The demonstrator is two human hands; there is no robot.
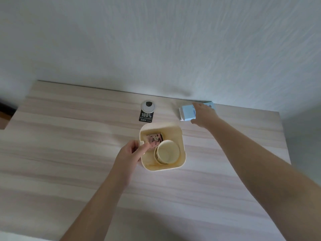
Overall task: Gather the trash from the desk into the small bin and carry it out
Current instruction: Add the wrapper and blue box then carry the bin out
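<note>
A small cream bin stands on the light wooden desk near its middle. Inside lie a pale paper cup and a pink wrapper. My left hand grips the bin's left rim, thumb inside. Farther back on the right, a light blue carton lies on its side by the wall. My right hand rests over the carton's right end with fingers curled around it. A black tag printed "100%" lies just behind the bin.
A round grey cable grommet sits in the desk behind the black tag. A white wall runs along the desk's far edge. The desk's left edge drops off near a dark gap.
</note>
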